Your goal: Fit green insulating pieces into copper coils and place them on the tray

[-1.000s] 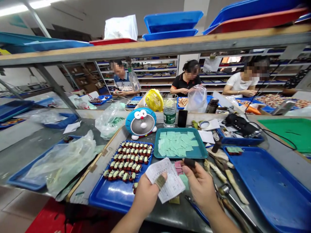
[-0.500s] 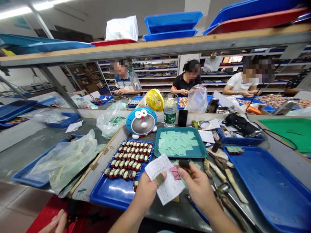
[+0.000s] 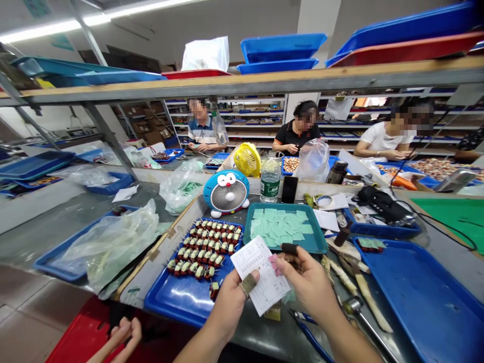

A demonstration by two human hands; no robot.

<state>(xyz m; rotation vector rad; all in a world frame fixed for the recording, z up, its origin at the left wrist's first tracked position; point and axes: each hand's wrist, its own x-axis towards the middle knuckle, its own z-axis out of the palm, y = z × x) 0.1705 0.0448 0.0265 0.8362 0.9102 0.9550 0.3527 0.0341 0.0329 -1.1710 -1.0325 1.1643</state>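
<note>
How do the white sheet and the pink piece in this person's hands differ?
Size: the white sheet shows far more surface than the pink piece.
Look: the white sheet carries dark print; on the pink piece I can make out none.
Holder: the left hand pinches the white sheet, the right hand the pink piece.
Both are held.

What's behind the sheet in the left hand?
Past the edges of the sheet, part of the teal tray, a yellowish piece and bench show. Whatever it covers, including the left hand's other fingers, cannot be seen.
</note>
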